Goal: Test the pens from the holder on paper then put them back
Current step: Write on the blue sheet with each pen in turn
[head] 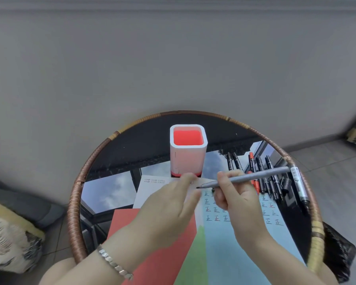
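A white pen holder (pixel 187 155) with a red inside stands at the back of the round glass table (pixel 111 192); I see no pens in it. My right hand (pixel 234 194) grips a grey pen (pixel 253 177), tip bare and pointing left, above the light blue paper (pixel 245 249) with rows of written marks. My left hand (pixel 173 204) hovers just left of the tip, fingers pinched; whether they hold a cap is hidden. Several black pens and a red one (pixel 263 175) lie on the table at the right.
Red (pixel 152 243), green (pixel 193 256) and white (pixel 150 192) sheets lie beside the blue paper. The table has a woven rattan rim (pixel 76 202). A grey wall is behind it. A patterned cushion (pixel 10 243) is at the lower left, and a black bag (pixel 337 249) at the right.
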Action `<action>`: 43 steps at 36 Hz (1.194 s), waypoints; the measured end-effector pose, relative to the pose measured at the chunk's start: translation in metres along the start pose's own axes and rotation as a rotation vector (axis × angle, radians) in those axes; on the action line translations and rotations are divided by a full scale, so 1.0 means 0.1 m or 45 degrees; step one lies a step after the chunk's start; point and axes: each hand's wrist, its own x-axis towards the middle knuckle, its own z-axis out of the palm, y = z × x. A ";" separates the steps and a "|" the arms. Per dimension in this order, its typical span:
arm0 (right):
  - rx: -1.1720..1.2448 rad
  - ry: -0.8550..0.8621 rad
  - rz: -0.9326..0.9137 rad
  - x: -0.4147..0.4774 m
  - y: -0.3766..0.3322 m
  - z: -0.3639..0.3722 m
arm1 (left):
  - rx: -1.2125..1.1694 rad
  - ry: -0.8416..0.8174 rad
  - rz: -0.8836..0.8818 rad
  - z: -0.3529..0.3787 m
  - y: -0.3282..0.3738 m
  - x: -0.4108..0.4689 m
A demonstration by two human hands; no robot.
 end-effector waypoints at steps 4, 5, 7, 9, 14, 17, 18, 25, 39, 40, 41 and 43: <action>-0.021 0.197 0.022 0.06 -0.01 -0.24 | 0.162 0.064 -0.256 0.05 -0.32 -0.03; -0.020 0.225 0.042 0.06 0.00 -0.31 | 0.207 0.088 -0.300 0.06 -0.40 -0.03; -0.034 0.263 0.067 0.05 0.02 -0.44 | 0.273 0.158 -0.360 0.06 -0.47 -0.03; -0.062 0.278 0.074 0.03 0.05 -0.56 | 0.429 0.207 -0.295 0.07 -0.54 -0.01; -0.149 0.310 0.049 -0.01 0.05 -0.77 | 0.546 0.129 -0.222 0.13 -0.67 0.00; -0.181 0.340 0.010 -0.02 -0.04 -0.90 | 0.584 0.071 -0.176 0.16 -0.65 -0.01; -0.183 0.361 -0.001 -0.02 -0.07 -0.95 | 0.576 0.063 -0.159 0.17 -0.61 -0.01; -0.158 0.297 0.072 -0.07 -0.21 -1.20 | 0.112 -0.121 0.066 0.35 -0.09 -0.12; -0.451 0.202 0.070 -0.30 0.14 -0.56 | 0.155 -0.195 0.052 0.60 -0.19 -0.20; -0.483 0.216 0.055 -0.30 0.16 -0.51 | 0.142 -0.173 0.048 0.60 -0.18 -0.20; -0.510 0.226 0.041 -0.31 0.18 -0.46 | 0.130 -0.156 0.042 0.61 -0.18 -0.19; -0.527 0.243 0.035 -0.30 0.23 -0.37 | 0.104 -0.132 0.036 0.62 -0.18 -0.19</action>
